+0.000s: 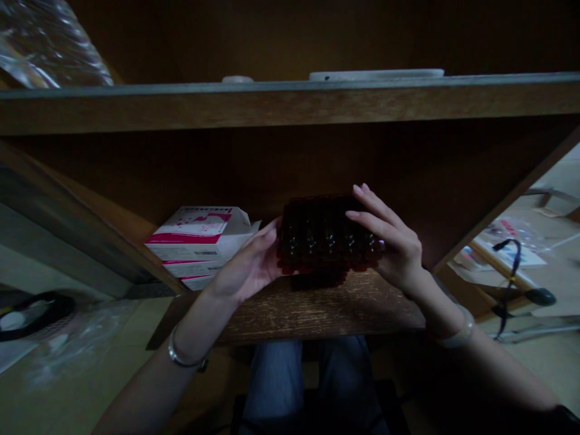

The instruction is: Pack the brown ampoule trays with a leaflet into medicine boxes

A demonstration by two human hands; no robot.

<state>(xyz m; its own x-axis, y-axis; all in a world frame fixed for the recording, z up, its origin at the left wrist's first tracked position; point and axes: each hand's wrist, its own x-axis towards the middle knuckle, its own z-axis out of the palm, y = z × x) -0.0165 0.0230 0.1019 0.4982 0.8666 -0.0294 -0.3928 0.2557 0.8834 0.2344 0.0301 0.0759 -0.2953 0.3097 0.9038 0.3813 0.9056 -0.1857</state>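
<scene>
Brown, glossy tubes in rows make up the pack [328, 232] you hold in both hands; it sits level near the front of the lower bay [254, 163], above the worn wooden board [281, 314]; a reddish lower layer shows under its front edge, though the dimness hides whether that touches the board, and you cannot tell what the tubes contain.

Your left hand [254, 263] is part-closed on the pack's left end, thumb against the side and palm turned up; your right hand [396, 244] is loosely curved around the right end, fingers spread over the top, its thumb hidden.

White and pink boxes [199, 251] lie stacked at the bay's left, just beside your left hand; the top one has a loose flap at its right end, its contents out of sight; above, the upper shelf [272, 106] carries a clear bag [49, 45] at the left, wrinkled and shiny, and a flat white slab [376, 75] right of centre.
</scene>
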